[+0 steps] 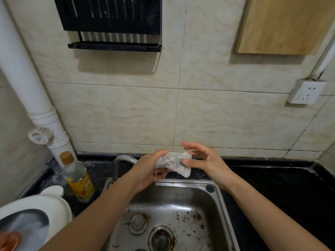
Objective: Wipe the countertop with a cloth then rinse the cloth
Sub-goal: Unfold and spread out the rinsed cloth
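A crumpled white cloth (174, 163) with dark specks hangs between both hands above the back rim of the steel sink (215, 201). My left hand (148, 171) grips its left end, fingers curled under it. My right hand (204, 162) pinches the right end with the thumb, while the other fingers spread loosely above. The black countertop (272, 187) runs to the right of the sink. A metal faucet (121, 162) rises just left of my left hand, partly hidden by my wrist; no water is seen running.
An oil bottle (78, 180) with a brown cap stands left of the sink, beside a white appliance lid (36, 212). Dirt specks lie around the sink drain (161, 238). On the tiled wall hang a black rack (112, 24), a wooden board (282, 24) and a socket (306, 92).
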The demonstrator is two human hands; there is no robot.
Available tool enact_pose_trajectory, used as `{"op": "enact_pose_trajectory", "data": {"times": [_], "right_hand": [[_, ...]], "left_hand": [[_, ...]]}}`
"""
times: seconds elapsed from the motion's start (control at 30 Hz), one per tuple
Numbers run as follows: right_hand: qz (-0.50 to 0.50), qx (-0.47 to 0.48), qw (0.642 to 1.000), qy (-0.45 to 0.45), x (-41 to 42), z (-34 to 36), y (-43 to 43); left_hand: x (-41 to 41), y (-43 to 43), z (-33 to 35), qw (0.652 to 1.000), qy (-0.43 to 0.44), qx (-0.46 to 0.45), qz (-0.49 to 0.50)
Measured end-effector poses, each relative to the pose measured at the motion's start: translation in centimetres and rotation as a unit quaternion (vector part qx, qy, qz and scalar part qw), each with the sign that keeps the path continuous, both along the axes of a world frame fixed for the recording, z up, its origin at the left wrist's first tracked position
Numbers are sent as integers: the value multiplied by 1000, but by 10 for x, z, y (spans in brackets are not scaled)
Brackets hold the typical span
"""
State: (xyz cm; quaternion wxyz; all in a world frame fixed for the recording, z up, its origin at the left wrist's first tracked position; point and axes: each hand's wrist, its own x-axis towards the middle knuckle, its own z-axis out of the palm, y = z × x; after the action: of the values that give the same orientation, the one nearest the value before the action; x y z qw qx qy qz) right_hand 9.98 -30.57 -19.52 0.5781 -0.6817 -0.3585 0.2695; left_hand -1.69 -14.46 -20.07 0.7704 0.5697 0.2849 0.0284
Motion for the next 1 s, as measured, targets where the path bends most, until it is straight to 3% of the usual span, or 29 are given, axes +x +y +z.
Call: {"op": "enact_pose_trajectory", "data": {"times": [0.1,0.17,0.27,0.4,0.6,0.77,0.9,1.0], "right_hand": [[-25,-1,997,-71,-3,-2,3],[-41,13,998,-54,-4,-3,6],[-42,38,996,72,-2,-1,6],[12,75,953,294,8,0,5],[13,180,907,381,20,-2,5],[-101,56,959,261,4,-13,12],[-155,-22,987,37,-9,-11,14],[-107,-5,990,-95,-22,-6,18]], "left_hand": [[-2,0,0,999,12,11,-39],[-5,1,-2,994,-7,30,-101],[-12,2,-6,989,-48,30,-134],[-17,7,-6,991,-72,-17,-113],[-18,8,-3,990,-101,-27,-98],[-9,4,-3,988,-149,-51,-7],[-7,2,0,992,-128,-3,6],[-7,0,2,991,-127,41,-19]]}}
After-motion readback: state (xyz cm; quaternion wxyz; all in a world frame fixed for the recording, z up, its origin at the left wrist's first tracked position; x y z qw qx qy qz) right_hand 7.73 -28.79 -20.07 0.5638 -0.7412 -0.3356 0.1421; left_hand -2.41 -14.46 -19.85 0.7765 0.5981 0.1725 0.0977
